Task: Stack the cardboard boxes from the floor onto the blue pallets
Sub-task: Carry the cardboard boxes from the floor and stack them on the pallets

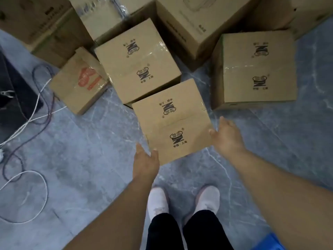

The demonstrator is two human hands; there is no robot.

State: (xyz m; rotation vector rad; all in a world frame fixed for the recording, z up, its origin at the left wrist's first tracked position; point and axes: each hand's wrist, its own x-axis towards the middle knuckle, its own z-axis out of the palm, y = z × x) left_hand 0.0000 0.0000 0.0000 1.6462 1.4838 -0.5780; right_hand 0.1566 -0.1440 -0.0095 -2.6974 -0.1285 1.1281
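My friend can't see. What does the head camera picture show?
Two bare hands reach down to a small cardboard box on a grey floor, the left hand at its near corner and the right hand at its right edge. More boxes lie behind it, with loose cables at the left.

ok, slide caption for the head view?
Both hands reach for the nearest box on the floor.

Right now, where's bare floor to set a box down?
Bare floor lies between the cables and the nearest box. More lies right of the right hand, below the right-side box. The top is crowded: the red-print box and middle box sit packed together.
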